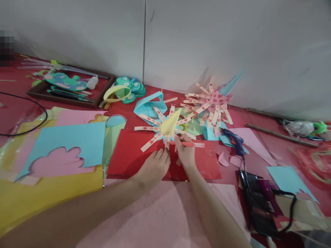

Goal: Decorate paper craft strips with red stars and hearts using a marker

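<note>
A paper craft star (165, 126) with a yellow cone centre and pale strips marked in red lies on a red sheet (129, 158). My left hand (154, 167) rests on the red sheet with its fingers flat, pressing down a strip at the star's near edge. My right hand (185, 151) is closed around a pink-red pen (190, 144), its tip near the strip by the star. A second star (212, 101), with a pink heart-patterned centre and a blue cone, lies farther back to the right.
A blue glue gun (234, 139) lies right of my hands, its cord running to a dark bundle (261, 203). Blue, pink and yellow paper sheets (64, 144) cover the left. A wooden tray (69, 91) with tools stands at the back left, by the wall.
</note>
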{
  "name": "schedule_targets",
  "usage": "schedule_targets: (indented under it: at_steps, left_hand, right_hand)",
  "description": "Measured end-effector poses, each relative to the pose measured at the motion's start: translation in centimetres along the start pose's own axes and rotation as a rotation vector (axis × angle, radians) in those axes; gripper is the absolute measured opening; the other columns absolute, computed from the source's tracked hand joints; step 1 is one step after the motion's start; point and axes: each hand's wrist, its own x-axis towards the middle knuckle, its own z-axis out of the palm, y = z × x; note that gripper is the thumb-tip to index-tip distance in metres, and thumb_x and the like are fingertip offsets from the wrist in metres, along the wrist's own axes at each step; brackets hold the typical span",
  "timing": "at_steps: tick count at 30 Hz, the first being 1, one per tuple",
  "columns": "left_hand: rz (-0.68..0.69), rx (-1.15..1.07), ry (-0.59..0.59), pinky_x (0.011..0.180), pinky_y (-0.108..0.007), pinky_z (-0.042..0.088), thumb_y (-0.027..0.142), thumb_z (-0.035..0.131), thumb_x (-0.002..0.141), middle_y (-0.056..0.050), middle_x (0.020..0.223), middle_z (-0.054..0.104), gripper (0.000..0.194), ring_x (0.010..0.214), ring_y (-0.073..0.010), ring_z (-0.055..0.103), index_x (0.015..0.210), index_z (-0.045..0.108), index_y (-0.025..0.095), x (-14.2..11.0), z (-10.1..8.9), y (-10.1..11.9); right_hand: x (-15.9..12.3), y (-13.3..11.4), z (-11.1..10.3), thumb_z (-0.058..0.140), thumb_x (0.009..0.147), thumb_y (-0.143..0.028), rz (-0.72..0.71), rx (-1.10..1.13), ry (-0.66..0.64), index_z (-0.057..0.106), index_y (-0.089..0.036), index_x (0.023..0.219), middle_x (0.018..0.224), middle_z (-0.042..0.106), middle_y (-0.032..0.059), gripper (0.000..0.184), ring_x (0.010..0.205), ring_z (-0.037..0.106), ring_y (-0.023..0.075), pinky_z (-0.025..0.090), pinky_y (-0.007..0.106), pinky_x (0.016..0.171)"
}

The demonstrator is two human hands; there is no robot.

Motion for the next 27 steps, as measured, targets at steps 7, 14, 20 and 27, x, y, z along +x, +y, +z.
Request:
schedule_targets:
  at_steps: [7, 14, 20, 27]
  left_hand:
    - [0.003, -0.011, -0.054, 0.076, -0.033, 0.046, 0.013, 0.039, 0.086, -0.016, 0.105, 0.064, 0.028, 0.096, -0.0223, 0.058, 0.105, 0.058, 0.004, -0.05, -0.16, -0.03]
    - [0.005, 0.006, -0.049, 0.074, -0.032, 0.046, 0.014, 0.041, 0.085, -0.015, 0.104, 0.064, 0.029, 0.092, -0.0218, 0.059, 0.106, 0.057, 0.003, 0.0, -0.12, 0.0]
    - [0.005, 0.0, -0.046, 0.074, -0.033, 0.046, 0.013, 0.041, 0.084, -0.015, 0.103, 0.065, 0.028, 0.094, -0.023, 0.06, 0.105, 0.057, 0.003, -0.02, -0.02, 0.08]
    - [0.004, -0.055, -0.071, 0.078, -0.033, 0.045, 0.012, 0.04, 0.085, -0.018, 0.106, 0.063, 0.028, 0.098, -0.0228, 0.058, 0.105, 0.057, 0.003, 0.04, -0.22, 0.03]
  right_hand:
    - [0.06, 0.16, -0.03, 0.054, 0.079, -0.039, 0.004, 0.0, -0.041, 0.033, -0.022, 0.056, 0.038, 0.038, -0.0097, 0.035, 0.037, 0.038, 0.0078, 0.035, 0.023, 0.048]
    - [0.1, 0.11, -0.02, 0.052, 0.08, -0.035, -0.007, 0.007, 0.002, 0.032, -0.023, 0.056, 0.039, 0.037, -0.0101, 0.034, 0.037, 0.037, 0.008, 0.033, 0.023, 0.047]
    - [0.08, 0.31, -0.01, 0.051, 0.08, -0.035, -0.007, -0.012, 0.007, 0.03, -0.023, 0.054, 0.037, 0.034, -0.0103, 0.035, 0.037, 0.034, 0.008, 0.032, 0.024, 0.047]
    - [0.11, 0.29, 0.08, 0.053, 0.078, -0.036, 0.033, -0.002, -0.004, 0.03, -0.023, 0.053, 0.036, 0.034, -0.0104, 0.036, 0.036, 0.034, 0.0078, 0.032, 0.022, 0.044]
